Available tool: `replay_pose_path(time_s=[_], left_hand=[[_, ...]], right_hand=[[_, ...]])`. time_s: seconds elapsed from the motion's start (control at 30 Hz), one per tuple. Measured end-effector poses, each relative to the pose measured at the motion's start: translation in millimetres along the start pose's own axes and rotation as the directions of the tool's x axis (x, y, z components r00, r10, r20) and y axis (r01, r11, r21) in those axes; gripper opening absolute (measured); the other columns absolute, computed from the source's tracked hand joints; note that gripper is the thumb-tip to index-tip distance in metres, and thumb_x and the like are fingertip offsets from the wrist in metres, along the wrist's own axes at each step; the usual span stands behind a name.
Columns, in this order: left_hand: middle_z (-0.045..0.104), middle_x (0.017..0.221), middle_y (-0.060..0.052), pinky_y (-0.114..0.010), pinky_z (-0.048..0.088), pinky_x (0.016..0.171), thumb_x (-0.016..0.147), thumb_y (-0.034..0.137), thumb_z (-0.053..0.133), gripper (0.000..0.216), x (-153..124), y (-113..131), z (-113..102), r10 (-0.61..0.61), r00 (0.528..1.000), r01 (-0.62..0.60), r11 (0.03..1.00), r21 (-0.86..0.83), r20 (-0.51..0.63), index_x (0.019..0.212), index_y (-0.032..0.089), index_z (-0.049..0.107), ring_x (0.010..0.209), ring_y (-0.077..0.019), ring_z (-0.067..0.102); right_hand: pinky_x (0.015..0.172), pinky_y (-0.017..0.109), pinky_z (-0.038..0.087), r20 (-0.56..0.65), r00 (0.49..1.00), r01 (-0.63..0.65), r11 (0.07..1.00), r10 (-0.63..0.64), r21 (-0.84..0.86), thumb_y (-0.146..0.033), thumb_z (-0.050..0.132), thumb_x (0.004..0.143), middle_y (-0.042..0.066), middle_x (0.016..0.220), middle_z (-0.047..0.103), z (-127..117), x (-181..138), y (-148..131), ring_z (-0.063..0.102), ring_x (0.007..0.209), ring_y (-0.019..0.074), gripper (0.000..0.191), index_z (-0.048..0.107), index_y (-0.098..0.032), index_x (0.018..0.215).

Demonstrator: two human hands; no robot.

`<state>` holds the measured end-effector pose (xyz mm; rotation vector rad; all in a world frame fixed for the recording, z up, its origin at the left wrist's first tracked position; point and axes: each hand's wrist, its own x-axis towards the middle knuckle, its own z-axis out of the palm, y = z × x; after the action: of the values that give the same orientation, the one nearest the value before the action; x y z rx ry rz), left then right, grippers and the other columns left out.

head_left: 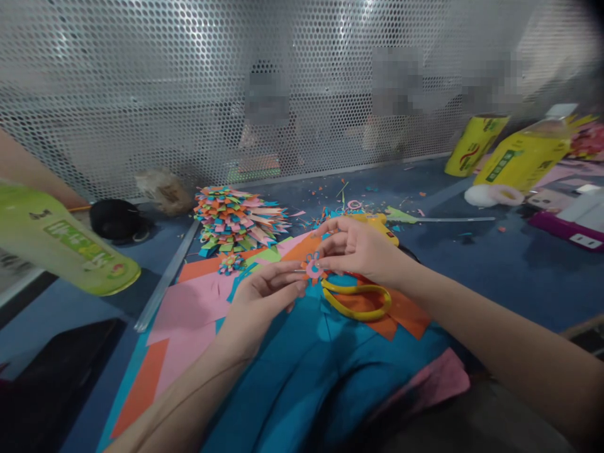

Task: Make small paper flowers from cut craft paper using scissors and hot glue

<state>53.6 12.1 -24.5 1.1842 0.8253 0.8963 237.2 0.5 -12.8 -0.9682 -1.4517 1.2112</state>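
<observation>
Between my two hands is a small paper flower with a pink ring centre and orange and blue petals. My left hand pinches its left side between thumb and fingers. At its right side, the thumb and fingertips of my right hand close on the petals. Just below my right hand lie yellow-handled scissors, their blades hidden. Sheets of blue paper, pink paper and orange paper spread under my hands. A finished-looking small paper flower rests left of my fingers.
Behind my left hand stands a thick pile of coloured paper strips. A clear glue stick lies left; a yellow glue gun is partly behind my right hand. Bottles flank the table, with a perforated metal screen behind.
</observation>
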Motion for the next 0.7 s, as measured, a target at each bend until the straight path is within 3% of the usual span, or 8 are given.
replay_pose_path(time_s=[0.7], left_hand=[[0.065, 0.061, 0.001, -0.019, 0.036, 0.045, 0.058, 0.021, 0.074, 0.022, -1.4, 1.8, 0.9, -0.018, 1.000, 0.018, 0.999, 0.039, -0.021, 0.077, 0.016, 0.066, 0.052, -0.0093, 0.055]], right_hand=[[0.047, 0.019, 0.042, -0.030, 0.997, -0.075, 0.997, 0.074, -0.020, -0.011, 0.067, 0.065, -0.003, 0.069, 0.061, 1.5, -0.7, -4.8, 0.052, 0.048, 0.0050, 0.034, 0.045, -0.017, 0.091]])
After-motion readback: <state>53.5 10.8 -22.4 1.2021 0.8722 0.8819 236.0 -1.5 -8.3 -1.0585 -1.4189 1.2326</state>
